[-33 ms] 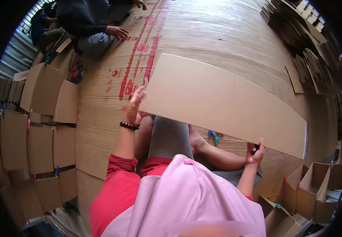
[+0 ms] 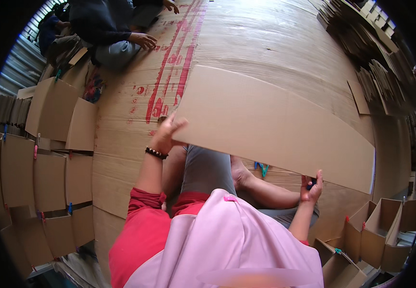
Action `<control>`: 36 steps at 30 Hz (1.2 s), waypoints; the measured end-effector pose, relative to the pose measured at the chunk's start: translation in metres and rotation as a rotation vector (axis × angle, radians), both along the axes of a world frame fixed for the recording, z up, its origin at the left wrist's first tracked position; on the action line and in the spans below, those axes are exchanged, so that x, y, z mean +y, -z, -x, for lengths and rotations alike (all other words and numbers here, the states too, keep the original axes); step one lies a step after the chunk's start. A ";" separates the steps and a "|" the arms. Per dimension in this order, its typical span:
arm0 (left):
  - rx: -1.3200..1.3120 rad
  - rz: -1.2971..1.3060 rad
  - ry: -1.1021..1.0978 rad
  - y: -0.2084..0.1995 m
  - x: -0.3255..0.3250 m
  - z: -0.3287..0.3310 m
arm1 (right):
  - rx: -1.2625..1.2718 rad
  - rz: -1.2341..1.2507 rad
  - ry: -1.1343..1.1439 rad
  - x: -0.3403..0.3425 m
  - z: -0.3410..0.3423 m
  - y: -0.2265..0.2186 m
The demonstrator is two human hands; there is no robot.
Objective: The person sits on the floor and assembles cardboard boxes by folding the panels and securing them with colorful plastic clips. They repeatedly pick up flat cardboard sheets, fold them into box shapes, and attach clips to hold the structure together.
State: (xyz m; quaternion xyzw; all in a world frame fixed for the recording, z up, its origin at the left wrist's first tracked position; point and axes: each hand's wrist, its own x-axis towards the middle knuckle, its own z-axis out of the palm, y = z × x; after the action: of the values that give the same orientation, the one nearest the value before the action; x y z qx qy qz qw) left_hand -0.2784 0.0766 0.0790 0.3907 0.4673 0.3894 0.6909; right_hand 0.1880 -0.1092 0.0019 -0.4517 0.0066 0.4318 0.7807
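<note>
One cardboard sheet (image 2: 275,120): my left hand (image 2: 166,136) and right hand (image 2: 316,190) gripped it.
Boxes (image 2: 375,246): stood open on my right, insides partly hidden.

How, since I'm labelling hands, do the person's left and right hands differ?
The left hand is at the left end of the cardboard sheet; the right hand is at its near edge, toward the right. The left wrist wears a dark beaded bracelet; the right wrist looks bare. Both hands touch the same sheet.
</note>
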 end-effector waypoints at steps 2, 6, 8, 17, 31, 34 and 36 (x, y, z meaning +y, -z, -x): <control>0.121 0.066 0.221 -0.009 0.004 0.003 | 0.050 -0.020 0.044 -0.004 -0.003 -0.010; 0.191 0.024 0.176 -0.014 0.002 -0.016 | -0.085 -0.169 -0.054 -0.018 -0.003 -0.025; 0.330 -0.051 0.149 -0.012 0.004 -0.029 | -0.089 -0.150 -0.024 -0.022 -0.001 -0.030; -0.934 -0.089 -0.128 -0.010 0.014 -0.037 | -0.132 -0.170 -0.005 0.004 0.026 -0.064; -0.176 -0.543 -0.031 -0.005 -0.031 -0.190 | -0.302 -0.107 -0.077 0.033 0.080 -0.084; -0.122 -0.500 -0.021 -0.002 -0.034 -0.192 | -0.381 -0.129 -0.094 0.028 0.077 -0.087; -0.144 -0.522 -0.036 -0.001 -0.036 -0.193 | -0.460 -0.095 -0.080 0.025 0.073 -0.087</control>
State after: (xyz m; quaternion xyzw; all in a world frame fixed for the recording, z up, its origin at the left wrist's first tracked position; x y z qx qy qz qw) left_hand -0.0855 0.0404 0.0800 0.5187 0.3078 0.5357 0.5910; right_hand 0.1147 -0.0837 0.0888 -0.5010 -0.2097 0.3479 0.7642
